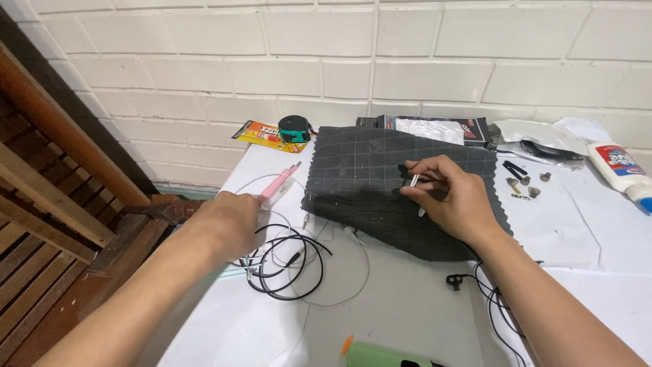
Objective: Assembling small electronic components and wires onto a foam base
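My right hand (454,198) rests on a dark grey checked cloth (380,170) spread on the white table (577,231). Its fingers pinch a small metal piece (414,181) with a black end against the cloth. My left hand (227,221) is at the table's left edge, closed around the back end of a pink pen-shaped tool (277,185) that points toward the cloth. Coiled black cable (288,261) and thin white wire (353,272) lie just right of the left hand.
At the back lie an orange glue card (261,134), a green tape measure (294,128), a black packet (435,128) and clear bags (543,139). A white glue bottle (621,170) and small metal parts (526,183) sit right. A green object (380,355) is near me.
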